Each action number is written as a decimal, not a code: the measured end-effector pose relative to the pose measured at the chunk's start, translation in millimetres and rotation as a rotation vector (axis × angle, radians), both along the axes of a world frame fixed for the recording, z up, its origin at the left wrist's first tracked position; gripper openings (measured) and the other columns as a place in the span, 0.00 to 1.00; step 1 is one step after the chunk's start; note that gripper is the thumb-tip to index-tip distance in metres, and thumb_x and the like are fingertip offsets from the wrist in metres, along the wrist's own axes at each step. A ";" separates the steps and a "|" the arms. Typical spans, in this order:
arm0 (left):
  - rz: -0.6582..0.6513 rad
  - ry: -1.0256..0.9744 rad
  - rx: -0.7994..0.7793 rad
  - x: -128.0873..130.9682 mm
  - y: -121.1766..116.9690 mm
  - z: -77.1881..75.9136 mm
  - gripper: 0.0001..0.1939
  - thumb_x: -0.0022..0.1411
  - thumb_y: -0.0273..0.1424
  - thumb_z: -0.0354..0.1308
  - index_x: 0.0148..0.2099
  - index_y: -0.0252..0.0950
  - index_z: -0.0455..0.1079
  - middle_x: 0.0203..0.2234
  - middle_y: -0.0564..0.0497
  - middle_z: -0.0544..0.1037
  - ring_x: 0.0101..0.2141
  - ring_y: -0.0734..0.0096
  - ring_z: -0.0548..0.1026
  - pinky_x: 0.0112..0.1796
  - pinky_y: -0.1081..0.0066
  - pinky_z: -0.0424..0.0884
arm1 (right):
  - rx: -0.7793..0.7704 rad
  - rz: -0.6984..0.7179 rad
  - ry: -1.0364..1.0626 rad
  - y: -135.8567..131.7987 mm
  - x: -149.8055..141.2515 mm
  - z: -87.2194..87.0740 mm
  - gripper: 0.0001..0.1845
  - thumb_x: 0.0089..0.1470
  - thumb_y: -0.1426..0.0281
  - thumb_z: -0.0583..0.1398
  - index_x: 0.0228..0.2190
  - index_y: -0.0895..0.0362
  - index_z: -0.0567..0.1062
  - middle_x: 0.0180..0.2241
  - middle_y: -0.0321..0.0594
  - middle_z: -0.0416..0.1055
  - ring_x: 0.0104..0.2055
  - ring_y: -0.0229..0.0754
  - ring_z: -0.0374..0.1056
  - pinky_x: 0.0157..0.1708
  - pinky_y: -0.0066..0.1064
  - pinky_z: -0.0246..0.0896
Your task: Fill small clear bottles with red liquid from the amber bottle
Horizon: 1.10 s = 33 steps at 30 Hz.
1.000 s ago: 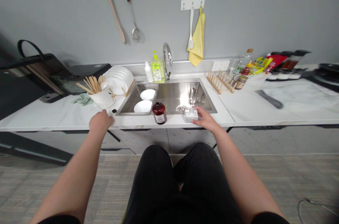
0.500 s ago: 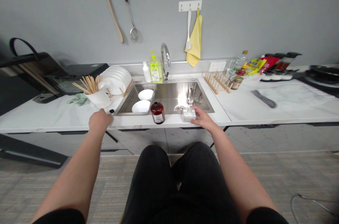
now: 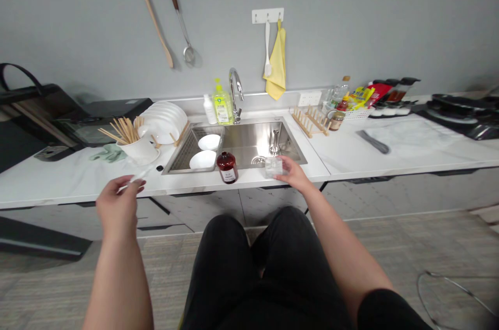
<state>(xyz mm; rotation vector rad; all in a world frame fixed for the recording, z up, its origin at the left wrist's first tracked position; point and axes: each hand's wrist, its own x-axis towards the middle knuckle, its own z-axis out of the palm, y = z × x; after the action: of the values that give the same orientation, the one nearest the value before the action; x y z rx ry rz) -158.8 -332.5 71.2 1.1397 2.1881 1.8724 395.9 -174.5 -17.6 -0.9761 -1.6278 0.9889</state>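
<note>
My left hand [image 3: 119, 200] is at the counter's front edge left of the sink. Its fingers pinch a slim whitish, partly see-through thing [image 3: 143, 173], whose kind I cannot make out. A small black round piece [image 3: 159, 168] lies on the counter just right of it. My right hand [image 3: 292, 173] grips a clear, boxy container [image 3: 273, 167] from its right side, at the sink's front edge. Between my hands an uncapped dark red bottle [image 3: 227, 168] with a white label stands upright on the front ledge.
Behind the bottle is the steel sink [image 3: 245, 137] with a faucet [image 3: 235, 96] and white bowls [image 3: 202, 160] in its left rack. To the left stand a white pot [image 3: 138, 152] of chopsticks, plates [image 3: 166, 119] and a green cloth [image 3: 109, 153]. A wooden rack [image 3: 311, 121] stands right.
My left hand has drawn back toward me and left, away from the black round piece, with the slim whitish thing in its fingers. My right hand still holds the clear container. The view has shifted slightly.
</note>
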 end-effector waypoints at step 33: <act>-0.909 0.697 -0.328 286.2 -99.2 77.3 0.02 0.69 0.32 0.68 0.42 0.40 0.81 0.33 0.47 0.84 0.33 0.58 0.81 0.38 0.60 0.75 | 0.202 -0.023 -0.133 -239.1 -46.8 50.2 0.43 0.49 0.67 0.81 0.65 0.45 0.78 0.60 0.47 0.79 0.59 0.58 0.79 0.53 0.49 0.83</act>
<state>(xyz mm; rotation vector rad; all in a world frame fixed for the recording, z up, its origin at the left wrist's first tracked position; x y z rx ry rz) 127.4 -431.7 148.5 2.3674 1.5580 0.7706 349.1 -413.7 32.6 -0.9366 -1.7841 0.7403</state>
